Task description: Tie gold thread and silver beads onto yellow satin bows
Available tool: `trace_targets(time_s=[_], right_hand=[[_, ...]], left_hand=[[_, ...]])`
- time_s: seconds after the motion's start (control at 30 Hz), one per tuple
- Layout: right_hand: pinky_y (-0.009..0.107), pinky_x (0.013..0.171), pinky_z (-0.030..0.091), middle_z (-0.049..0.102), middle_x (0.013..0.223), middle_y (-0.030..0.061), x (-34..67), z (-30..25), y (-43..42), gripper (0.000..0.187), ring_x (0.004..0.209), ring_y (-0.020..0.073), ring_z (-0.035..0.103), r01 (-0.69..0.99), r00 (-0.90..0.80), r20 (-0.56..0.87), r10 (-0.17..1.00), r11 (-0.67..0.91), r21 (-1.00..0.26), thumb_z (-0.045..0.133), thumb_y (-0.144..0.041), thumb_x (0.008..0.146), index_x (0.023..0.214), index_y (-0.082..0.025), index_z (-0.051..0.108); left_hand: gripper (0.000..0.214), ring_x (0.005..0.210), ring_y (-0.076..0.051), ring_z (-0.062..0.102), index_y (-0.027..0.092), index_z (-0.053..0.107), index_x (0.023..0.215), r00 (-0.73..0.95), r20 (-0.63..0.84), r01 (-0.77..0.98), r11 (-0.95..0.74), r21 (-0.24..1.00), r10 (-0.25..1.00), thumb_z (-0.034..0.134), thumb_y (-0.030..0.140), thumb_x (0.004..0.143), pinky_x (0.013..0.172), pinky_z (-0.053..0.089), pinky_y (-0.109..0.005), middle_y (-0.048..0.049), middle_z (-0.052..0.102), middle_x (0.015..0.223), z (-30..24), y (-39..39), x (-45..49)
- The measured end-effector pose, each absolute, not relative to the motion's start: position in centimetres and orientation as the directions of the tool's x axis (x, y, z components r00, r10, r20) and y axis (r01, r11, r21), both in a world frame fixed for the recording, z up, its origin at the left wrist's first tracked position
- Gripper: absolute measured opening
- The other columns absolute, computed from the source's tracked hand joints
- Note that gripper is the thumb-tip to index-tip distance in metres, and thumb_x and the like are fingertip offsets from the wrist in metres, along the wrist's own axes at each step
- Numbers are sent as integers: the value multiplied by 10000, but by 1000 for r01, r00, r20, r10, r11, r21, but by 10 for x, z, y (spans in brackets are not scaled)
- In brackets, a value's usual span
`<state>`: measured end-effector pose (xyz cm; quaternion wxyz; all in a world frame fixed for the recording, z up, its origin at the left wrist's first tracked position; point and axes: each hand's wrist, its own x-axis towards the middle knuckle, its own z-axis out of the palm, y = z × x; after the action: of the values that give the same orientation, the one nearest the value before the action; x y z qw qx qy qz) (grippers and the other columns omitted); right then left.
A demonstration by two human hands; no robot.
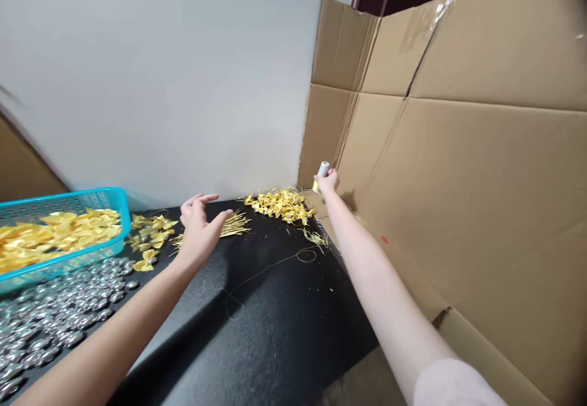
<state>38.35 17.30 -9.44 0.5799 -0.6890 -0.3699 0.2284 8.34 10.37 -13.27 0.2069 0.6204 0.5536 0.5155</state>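
My right hand (327,181) reaches far forward and is closed around a small white spool (323,169) with yellow at its base, close to the cardboard sheets (458,167). My left hand (198,227) hovers open over the black table (275,320), fingers spread, holding nothing. It is just above a bundle of thin gold wire pieces (233,224). A pile of yellow ribbon bows (280,204) lies between my two hands at the far edge. A thin gold thread (270,268) loops across the table.
A turquoise basket (98,201) of yellow bows stands at the left. Several loose bows (149,235) lie beside it. Shiny silver pieces (55,320) cover the near left of the table. Cardboard walls off the right side; a grey wall is behind.
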Motion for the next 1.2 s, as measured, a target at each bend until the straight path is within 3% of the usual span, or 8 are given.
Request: trace_targets(time_s=[0.27, 0.47, 0.57, 0.67, 0.8, 0.9, 1.03, 1.2], right_hand=[[417, 868, 527, 581, 1221, 95, 438, -141, 189, 334, 1032, 207, 607, 396, 779, 102, 618, -359, -845, 559, -334, 923, 1211, -167, 557], [419, 867, 528, 582, 1220, 89, 437, -138, 182, 340, 1032, 207, 608, 461, 796, 159, 584, -415, -784, 570, -335, 916, 1213, -170, 558], [459, 931, 479, 529, 1290, 139, 422, -125, 171, 379, 1128, 251, 557, 544, 758, 250, 603, -372, -752, 532, -340, 931, 1252, -138, 517], [414, 964, 416, 491, 1295, 230, 386, -122, 153, 422, 1189, 275, 500, 687, 584, 344, 735, -223, -692, 348, -383, 982, 1255, -78, 448], [290, 780, 457, 645, 971, 53, 323, -144, 121, 307, 885, 190, 616, 808, 91, 293, 952, 101, -581, 509, -466, 906, 1053, -197, 533], [298, 754, 443, 640, 955, 42, 294, -167, 106, 219, 844, 190, 613, 827, -118, 224, 967, 221, -517, 532, -396, 904, 1019, -208, 536], [345, 860, 423, 596, 1090, 105, 296, -186, 105, 163, 1004, 220, 570, 859, -159, 213, 964, 241, -452, 499, -264, 921, 1053, -178, 542], [383, 944, 389, 554, 1115, 137, 327, -203, 109, 130, 1095, 254, 491, 889, -62, 247, 967, 166, -428, 586, -190, 854, 970, -140, 618]], left_hand=[[302, 1283, -368, 388, 233, 562, 993, 86, 602, 698, -479, 533, 794, 516, 457, 795, 1053, 282, -596, -133, 470, 1204, -158, 80, 40], [326, 1216, -367, 443, 220, 575, 1003, 168, 589, 740, -496, 455, 791, 506, 467, 802, 1009, 321, -580, -136, 501, 1196, -174, 69, 19], [283, 1156, -339, 478, 226, 596, 956, 254, 552, 726, -534, 434, 794, 533, 450, 795, 978, 359, -538, -115, 536, 1177, -175, 59, 17], [204, 1034, -287, 521, 232, 620, 872, 442, 441, 695, -610, 382, 781, 562, 415, 804, 900, 416, -456, -77, 597, 1061, -173, 45, 25], [150, 919, -249, 542, 220, 641, 849, 593, 278, 689, -655, 311, 756, 563, 348, 838, 798, 435, -388, -60, 631, 954, -167, 31, 61], [127, 935, -260, 552, 206, 670, 870, 609, 201, 724, -642, 254, 767, 629, 304, 799, 781, 441, -375, -73, 641, 947, -167, 32, 95], [163, 956, -278, 569, 193, 694, 881, 625, 148, 734, -642, 222, 766, 677, 307, 766, 782, 460, -380, -89, 655, 955, -173, 47, 128], [83, 947, -283, 587, 178, 701, 801, 648, 116, 723, -656, 219, 753, 650, 241, 782, 770, 473, -379, -102, 677, 921, -177, 63, 147]])
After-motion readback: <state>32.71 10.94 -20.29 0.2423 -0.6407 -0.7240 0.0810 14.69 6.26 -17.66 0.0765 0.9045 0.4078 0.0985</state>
